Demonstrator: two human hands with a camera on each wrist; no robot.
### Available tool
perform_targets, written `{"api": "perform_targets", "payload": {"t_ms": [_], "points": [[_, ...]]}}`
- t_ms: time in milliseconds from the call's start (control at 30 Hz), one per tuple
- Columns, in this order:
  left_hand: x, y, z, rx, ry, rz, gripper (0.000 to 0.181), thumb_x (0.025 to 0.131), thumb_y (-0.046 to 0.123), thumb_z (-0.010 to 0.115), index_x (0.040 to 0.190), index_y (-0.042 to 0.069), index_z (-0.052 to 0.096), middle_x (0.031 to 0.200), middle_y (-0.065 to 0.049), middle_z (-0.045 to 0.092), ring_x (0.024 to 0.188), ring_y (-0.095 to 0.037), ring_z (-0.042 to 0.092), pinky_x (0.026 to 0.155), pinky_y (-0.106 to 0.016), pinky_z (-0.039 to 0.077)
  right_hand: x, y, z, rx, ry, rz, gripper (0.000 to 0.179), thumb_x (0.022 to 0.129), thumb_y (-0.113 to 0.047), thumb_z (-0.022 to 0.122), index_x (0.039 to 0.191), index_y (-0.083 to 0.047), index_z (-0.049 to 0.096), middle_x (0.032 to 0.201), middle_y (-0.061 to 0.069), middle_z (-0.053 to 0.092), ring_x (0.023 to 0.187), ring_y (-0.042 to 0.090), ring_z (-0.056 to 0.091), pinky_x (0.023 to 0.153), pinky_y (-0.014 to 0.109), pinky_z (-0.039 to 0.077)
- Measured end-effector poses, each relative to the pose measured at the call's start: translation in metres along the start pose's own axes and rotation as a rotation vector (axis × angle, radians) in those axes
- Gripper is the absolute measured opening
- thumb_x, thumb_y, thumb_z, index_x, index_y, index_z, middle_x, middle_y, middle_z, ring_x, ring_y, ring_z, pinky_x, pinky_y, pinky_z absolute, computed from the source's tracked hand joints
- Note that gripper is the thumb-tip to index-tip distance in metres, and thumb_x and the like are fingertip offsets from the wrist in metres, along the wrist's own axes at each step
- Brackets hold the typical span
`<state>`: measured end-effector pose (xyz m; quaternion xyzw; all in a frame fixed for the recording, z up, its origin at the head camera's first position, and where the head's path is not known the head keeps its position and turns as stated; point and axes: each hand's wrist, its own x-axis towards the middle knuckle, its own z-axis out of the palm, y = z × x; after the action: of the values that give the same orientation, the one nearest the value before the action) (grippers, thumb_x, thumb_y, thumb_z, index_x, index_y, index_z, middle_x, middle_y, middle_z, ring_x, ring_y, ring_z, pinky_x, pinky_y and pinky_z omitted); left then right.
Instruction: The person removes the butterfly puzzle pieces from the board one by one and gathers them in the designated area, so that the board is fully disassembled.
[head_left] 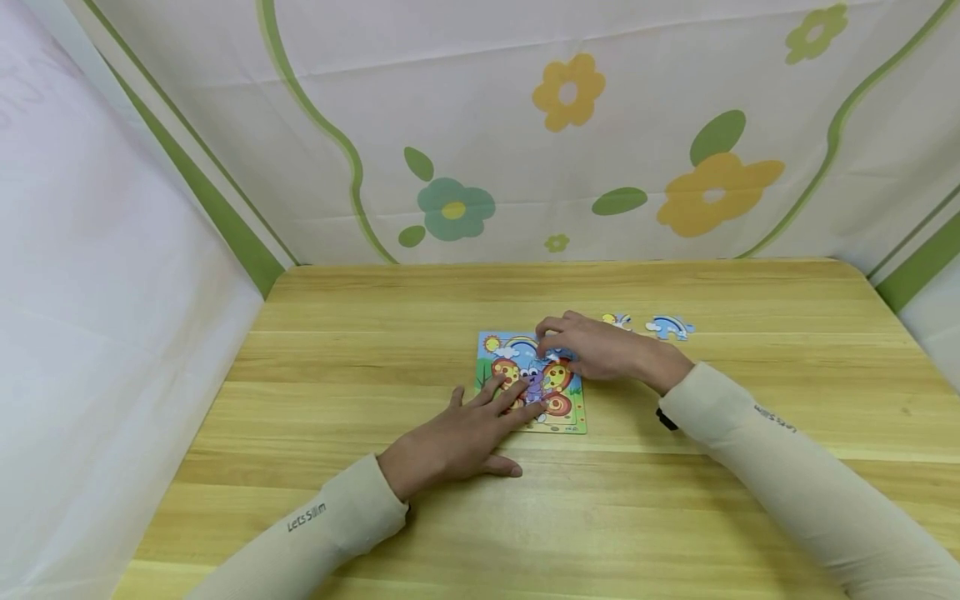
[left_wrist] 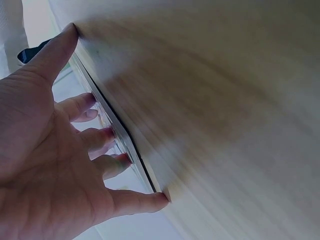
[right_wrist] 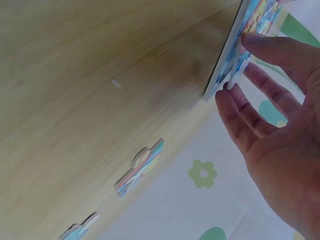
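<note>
Mid-worktop, left hand (head_left: 457, 433) lies flat, fingers spread, on the puzzle (head_left: 531, 382); right hand (head_left: 600, 346) presses its top edge, fingers loosely bent, holding nothing.

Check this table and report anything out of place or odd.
Two loose pieces lie on the table apart from the puzzle board, beyond the right hand. The left hand rests flat on the board. Nothing damaged.

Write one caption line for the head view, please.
Left hand presses flat on a butterfly puzzle board; right hand works at its upper edge.
</note>
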<state>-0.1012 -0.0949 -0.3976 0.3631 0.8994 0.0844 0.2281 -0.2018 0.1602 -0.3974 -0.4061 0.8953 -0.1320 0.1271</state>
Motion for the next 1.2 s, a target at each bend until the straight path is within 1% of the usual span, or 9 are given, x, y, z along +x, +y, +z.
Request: {"api": "perform_targets", "payload": {"t_ms": [233, 867, 1200], "points": [[0.0002, -0.0005, 0.0007, -0.002, 0.002, -0.003, 0.082, 0.1, 0.057, 0.06, 0.169, 0.037, 0.018, 0.179, -0.003, 0.004, 0.165, -0.036, 0.003, 0.117, -0.078, 0.025, 0.0007, 0.0003, -0.0001, -0.004, 0.005, -0.005, 0.028, 0.096, -0.001, 0.073, 0.12, -0.015, 0.076, 0.142, 0.009, 0.06, 0.125, 0.031, 0.056, 0.105, 0.05, 0.052], [0.0006, -0.0009, 0.0002, -0.019, -0.007, -0.01, 0.082, 0.101, 0.057, 0.06, 0.169, 0.037, 0.018, 0.179, -0.002, 0.002, 0.165, -0.036, 0.001, 0.118, -0.079, 0.022, 0.0007, -0.0023, -0.0008, 0.01, 0.002, 0.013, 0.029, 0.096, 0.001, 0.072, 0.12, -0.014, 0.073, 0.141, 0.012, 0.059, 0.127, 0.033, 0.056, 0.105, 0.051, 0.052], [0.0012, -0.0003, 0.0008, -0.013, -0.006, -0.012, 0.082, 0.101, 0.057, 0.06, 0.169, 0.037, 0.019, 0.179, -0.001, 0.003, 0.165, -0.035, 0.003, 0.117, -0.079, 0.024, 0.0005, -0.0014, 0.0004, 0.022, 0.0, 0.025, 0.032, 0.093, 0.002, 0.074, 0.122, -0.013, 0.072, 0.141, 0.013, 0.058, 0.128, 0.035, 0.056, 0.106, 0.052, 0.051]]}}
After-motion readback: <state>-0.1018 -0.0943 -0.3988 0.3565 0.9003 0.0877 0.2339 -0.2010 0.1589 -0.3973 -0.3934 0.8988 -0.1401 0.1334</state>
